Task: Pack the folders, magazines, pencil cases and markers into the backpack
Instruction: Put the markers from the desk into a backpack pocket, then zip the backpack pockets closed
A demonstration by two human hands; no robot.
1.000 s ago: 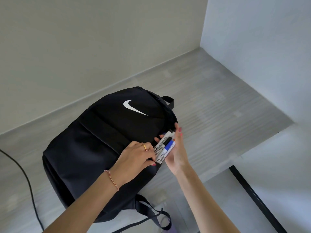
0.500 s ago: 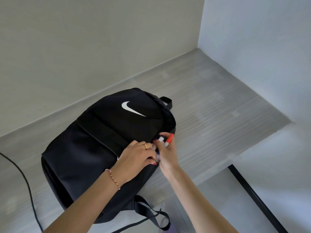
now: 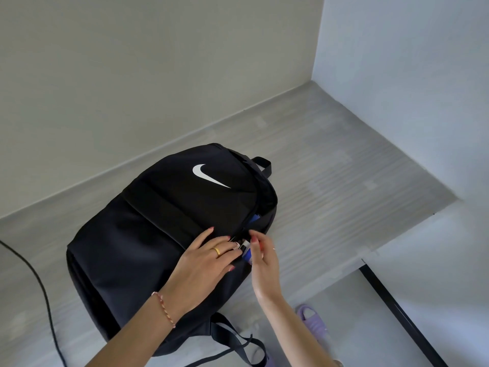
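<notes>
A black backpack (image 3: 164,234) with a white swoosh lies flat on the grey table (image 3: 344,181), its side zip opening facing right. My left hand (image 3: 203,263) rests flat on the bag just beside that opening, fingers straight. A bundle of markers (image 3: 245,250), white and blue, pokes out of the opening between my two hands. My right hand (image 3: 264,260) hovers at the markers with relaxed fingers, its fingertips at the zip edge. Something blue (image 3: 255,218) shows deeper inside the opening. The rest of the bag's contents is hidden.
Walls close off the table at the back and right. A black cable (image 3: 39,287) runs along the left side. The bag's straps (image 3: 238,343) hang over the near edge. On the floor below lie a purple slipper (image 3: 312,321) and a black bar (image 3: 397,313).
My right hand has pushed the markers from outside the bag down into the side opening and loosened its fingers. My left hand has flattened on the bag.
</notes>
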